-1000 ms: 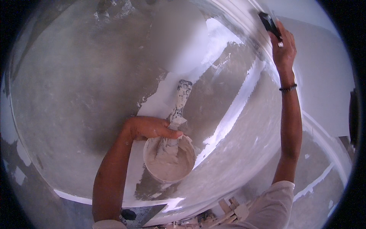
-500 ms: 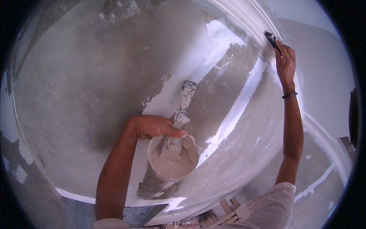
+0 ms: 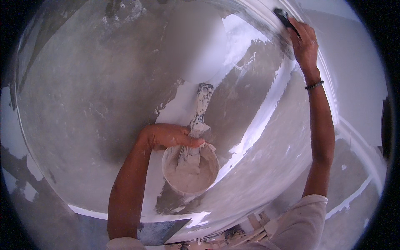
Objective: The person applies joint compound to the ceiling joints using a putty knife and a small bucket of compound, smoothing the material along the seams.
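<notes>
My left hand (image 3: 173,135) grips a round pale bucket (image 3: 189,193) at its far rim, with the thumb laid over a putty knife. That putty knife (image 3: 203,100) leans in the bucket. Its smeared handle points up and its blade sits in creamy off-white filler (image 3: 187,177). Up at the right, my right hand (image 3: 306,46) is closed around a small black hand tool (image 3: 285,18), held at the edge of the white moulding (image 3: 325,83). The tool's working edge is blurred and partly hidden, so its exact kind cannot be made out.
A grey wall (image 3: 104,83) fills most of the view, crossed by white filler bands (image 3: 258,121). A pale smooth surface (image 3: 354,66) lies beyond the moulding. Wood pieces and clutter (image 3: 254,227) show low down. A blurred pale patch (image 3: 196,41) covers the upper middle.
My right hand has moved up and a little left along the moulding with the black tool. The left hand, bucket and putty knife stay nearly in place.
</notes>
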`<state>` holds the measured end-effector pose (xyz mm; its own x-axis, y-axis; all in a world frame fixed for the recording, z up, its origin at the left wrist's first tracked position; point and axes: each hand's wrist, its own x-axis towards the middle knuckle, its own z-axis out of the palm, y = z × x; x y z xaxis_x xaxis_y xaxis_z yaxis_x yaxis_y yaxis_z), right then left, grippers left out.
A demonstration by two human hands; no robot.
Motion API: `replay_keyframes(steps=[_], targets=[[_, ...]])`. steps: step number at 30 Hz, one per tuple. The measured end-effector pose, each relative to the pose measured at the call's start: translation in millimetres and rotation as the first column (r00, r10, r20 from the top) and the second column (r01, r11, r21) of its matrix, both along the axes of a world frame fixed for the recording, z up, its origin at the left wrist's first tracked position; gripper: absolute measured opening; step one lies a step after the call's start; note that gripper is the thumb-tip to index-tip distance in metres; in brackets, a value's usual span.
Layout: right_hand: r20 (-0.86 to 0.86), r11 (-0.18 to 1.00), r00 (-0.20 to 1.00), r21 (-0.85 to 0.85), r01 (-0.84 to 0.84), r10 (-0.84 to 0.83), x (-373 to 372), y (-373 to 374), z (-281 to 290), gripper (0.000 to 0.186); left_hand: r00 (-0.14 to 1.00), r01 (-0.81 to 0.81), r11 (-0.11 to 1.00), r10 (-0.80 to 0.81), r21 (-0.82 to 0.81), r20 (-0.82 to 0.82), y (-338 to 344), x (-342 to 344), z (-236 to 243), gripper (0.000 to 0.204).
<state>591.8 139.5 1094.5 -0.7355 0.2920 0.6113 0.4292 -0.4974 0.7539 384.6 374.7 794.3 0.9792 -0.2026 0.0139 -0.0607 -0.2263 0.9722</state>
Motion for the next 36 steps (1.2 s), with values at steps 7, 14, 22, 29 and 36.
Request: replay_keyframes(steps=[7, 14, 22, 29, 36], targets=[[-0.187, 0.994, 0.98, 0.094, -0.055, 0.072, 32, -59, -28, 0.039, 0.999, 0.021, 1.0, -0.022, -0.018, -0.049, -4, -1, 6, 0.06], [0.048, 0.998, 0.997, 0.022, -0.06, 0.059, -21, -4, -5, 0.038, 0.996, -0.037, 0.999, 0.034, -0.037, -0.082, -15, -12, 18, 0.05], [-0.012, 0.999, 1.0, 0.035, -0.002, 0.002, -2, 1, -1, 0.03, 0.998, -0.022, 1.0, 0.022, -0.001, -0.051, -15, -9, 16, 0.046], [-0.175, 0.992, 0.977, 0.052, -0.116, 0.123, 35, -31, -38, 0.033, 0.995, -0.046, 0.999, 0.048, 0.026, -0.088, -8, -7, 11, 0.046], [-0.16, 0.959, 0.955, -0.093, -0.268, 0.251, -42, 17, -31, 0.021, 0.996, -0.041, 0.998, 0.037, -0.051, -0.087, -15, -10, 16, 0.046]])
